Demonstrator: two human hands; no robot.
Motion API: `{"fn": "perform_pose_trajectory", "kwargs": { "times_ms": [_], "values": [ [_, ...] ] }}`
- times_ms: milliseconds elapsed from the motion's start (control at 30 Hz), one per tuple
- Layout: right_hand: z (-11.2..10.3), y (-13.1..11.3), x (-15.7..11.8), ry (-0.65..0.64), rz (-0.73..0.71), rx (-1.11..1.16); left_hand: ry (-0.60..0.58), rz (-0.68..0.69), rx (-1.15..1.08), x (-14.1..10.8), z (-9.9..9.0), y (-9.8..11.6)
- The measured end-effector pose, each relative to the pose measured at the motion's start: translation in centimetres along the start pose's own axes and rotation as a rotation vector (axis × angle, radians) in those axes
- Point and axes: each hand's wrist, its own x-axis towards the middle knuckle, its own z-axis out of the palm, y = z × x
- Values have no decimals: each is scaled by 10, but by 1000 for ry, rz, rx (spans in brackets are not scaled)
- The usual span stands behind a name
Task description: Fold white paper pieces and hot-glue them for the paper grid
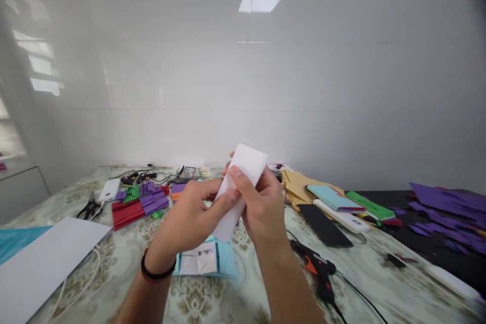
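Observation:
A narrow white paper strip [248, 159], slanting up to the right, is held above the table in both hands. My left hand [193, 217] pinches its lower left edge, the thumb lying across the paper. My right hand [264, 207] grips it from the right, thumb on the front face and fingers behind it. The fingers behind the strip are partly hidden. Below the hands lies a light blue paper piece [227, 259] with white folded papers [197, 261] on it.
Scissors [90, 207], red paper [128, 213] and purple pieces [154, 200] lie left, behind a large white sheet [49, 263]. At right are a glue gun [321, 271], a black slab [324, 226], a white power bank [341, 216], brown paper [299, 187] and purple scraps [448, 223].

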Motion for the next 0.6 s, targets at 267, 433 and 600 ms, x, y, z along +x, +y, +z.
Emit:
{"fn": "perform_pose_trajectory", "kwargs": {
  "times_ms": [267,433,600],
  "values": [
    [-8,0,6,-78,-25,72,7,-15,50,-3,-17,-3],
    [-19,-18,0,-306,-23,-84,222,30,-152,-11,-21,0],
    [-20,-26,-6,-423,-48,-134,285,59,-197,-13,-17,7]
  ]
}}
